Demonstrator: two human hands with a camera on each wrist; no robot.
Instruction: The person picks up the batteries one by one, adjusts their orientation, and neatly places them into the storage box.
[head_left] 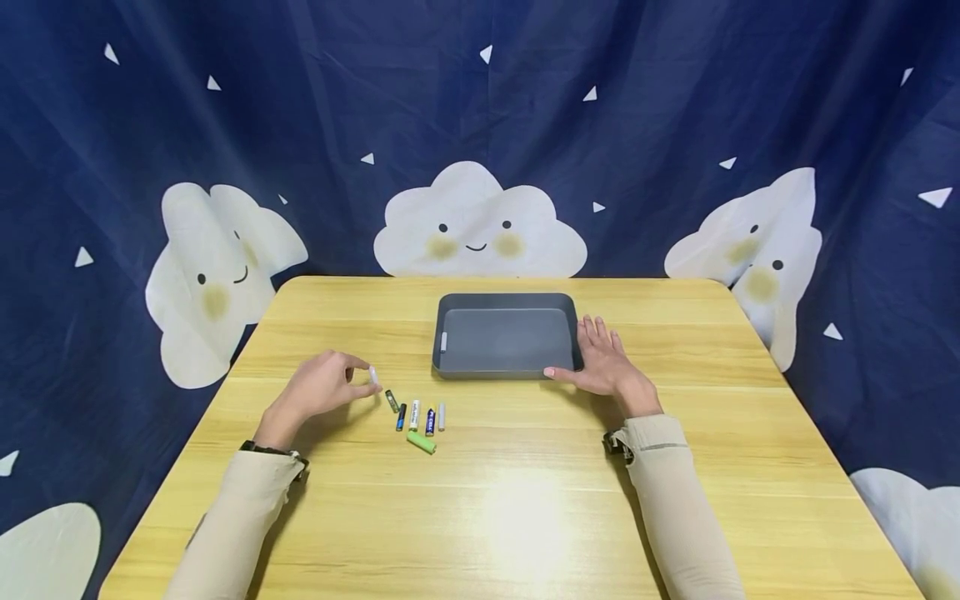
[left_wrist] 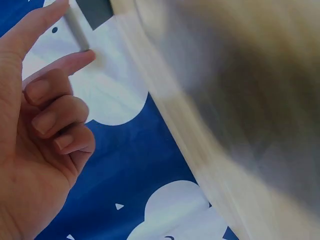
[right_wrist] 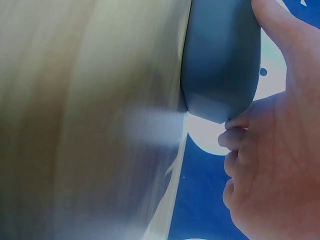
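My left hand [head_left: 318,387] pinches a slim white battery [head_left: 373,377] endwise between thumb and index finger, left of the other batteries. In the left wrist view the same battery [left_wrist: 76,26] spans the two fingertips, the other fingers curled in. My right hand [head_left: 603,367] rests at the right front corner of a dark grey tray [head_left: 495,374], thumb over the front rim and fingers straight along the right side. The right wrist view shows the tray's outer wall [right_wrist: 220,55] beside the palm. Inside the tray, by its left wall, stands or lies a small white battery [head_left: 443,342].
Left of centre on the wooden table [head_left: 525,467] lie a dark green battery [head_left: 392,401], a blue-and-black one [head_left: 401,417], a white one [head_left: 415,415], a dark blue one [head_left: 430,422], a pale grey one [head_left: 441,417] and a thicker green battery [head_left: 422,442]. A blue curtain [head_left: 480,100] hangs behind.
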